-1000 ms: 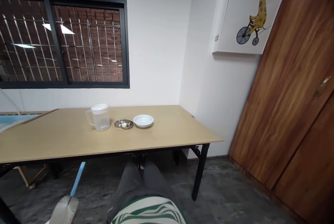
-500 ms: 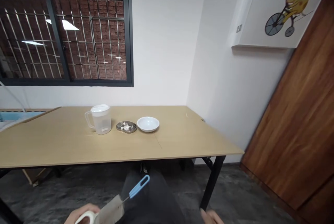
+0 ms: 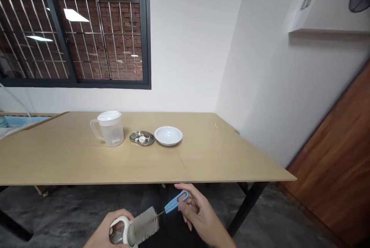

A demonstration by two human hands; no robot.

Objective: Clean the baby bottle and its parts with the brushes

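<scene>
In the head view, my left hand [image 3: 105, 227] is closed around a clear bottle [image 3: 117, 237] with a white handle and collar. A bottle brush [image 3: 146, 223] sticks out of the bottle's mouth, most of its pale bristles outside. Its twisted wire leads to a blue loop handle [image 3: 172, 204]. At the loop's end, my right hand [image 3: 198, 213] pinches the handle between thumb and fingers. Both hands are low, in front of the table edge and above my lap. The bottle's lower part is hidden by my left hand and the frame edge.
On the wooden table [image 3: 138, 167] stand a lidded translucent pitcher [image 3: 113, 130], a small metal tray [image 3: 141, 144] with several small white and clear parts, and a white bowl [image 3: 168, 136]. A blue-lined container [image 3: 26, 120] is at the far left. Black table legs [image 3: 248, 205] flank me.
My right hand has come in from the lower right and taken the brush's blue handle. The bottle and brush have shifted right in view, and the view has tilted and come closer to the table.
</scene>
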